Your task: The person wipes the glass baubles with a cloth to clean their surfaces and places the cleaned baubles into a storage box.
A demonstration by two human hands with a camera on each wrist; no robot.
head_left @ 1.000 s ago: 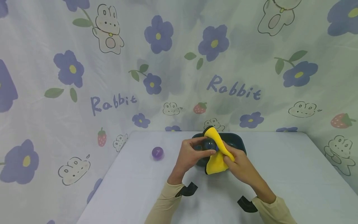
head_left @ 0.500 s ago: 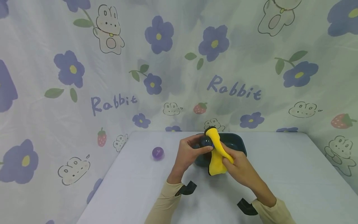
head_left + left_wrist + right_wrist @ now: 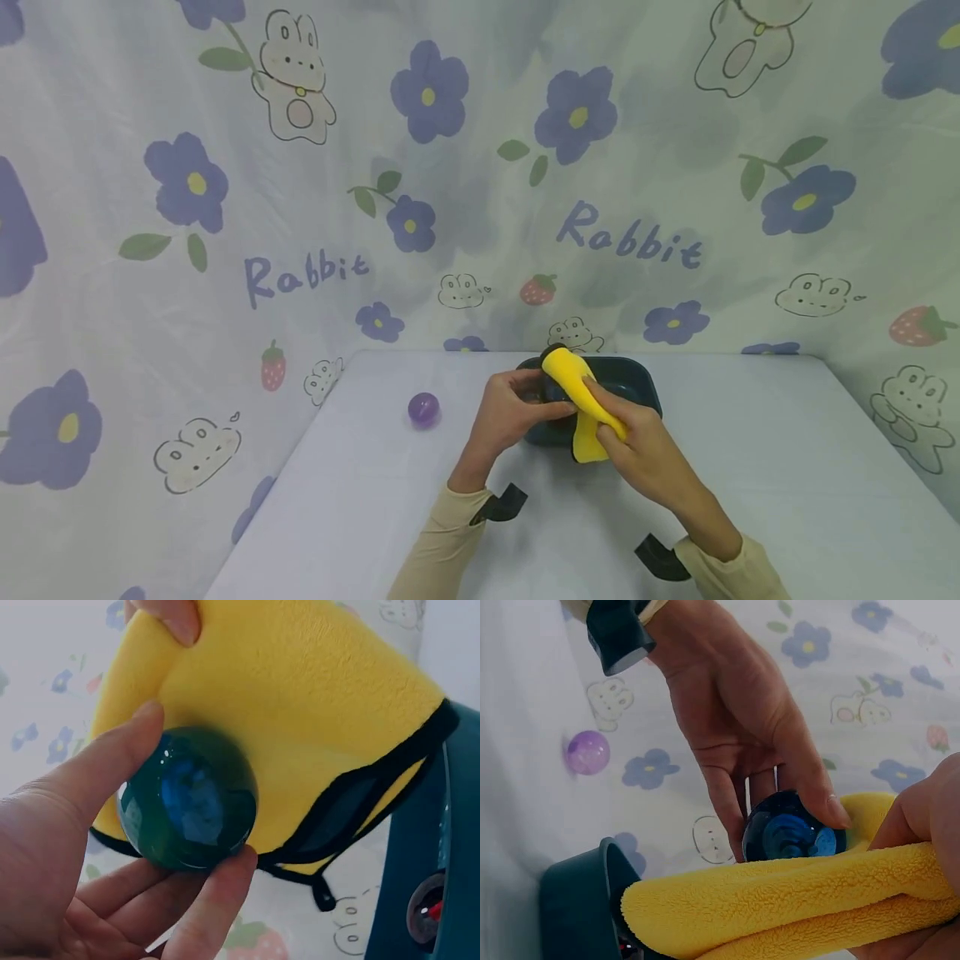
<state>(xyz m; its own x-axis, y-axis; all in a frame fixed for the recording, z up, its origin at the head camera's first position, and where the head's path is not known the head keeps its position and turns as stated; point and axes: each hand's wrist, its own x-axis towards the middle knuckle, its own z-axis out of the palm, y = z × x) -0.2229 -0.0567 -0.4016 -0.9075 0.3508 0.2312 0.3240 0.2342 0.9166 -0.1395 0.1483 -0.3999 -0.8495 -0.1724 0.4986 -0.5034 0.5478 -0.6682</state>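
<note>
Head view: dark blue-green ball (image 3: 187,802) is gripped by left hand (image 3: 506,417) near dark tub (image 3: 636,383); yellow cloth (image 3: 567,372) is pinched by right hand (image 3: 643,435), held against ball. Purple ball (image 3: 423,409) is seen on table (image 3: 352,492).

A curtained-off booth, the room beyond hidden: a pale fabric curtain (image 3: 480,183) printed with purple flowers and rabbits encloses a white rectangular tabletop (image 3: 750,442) along its left, far and right edges
</note>
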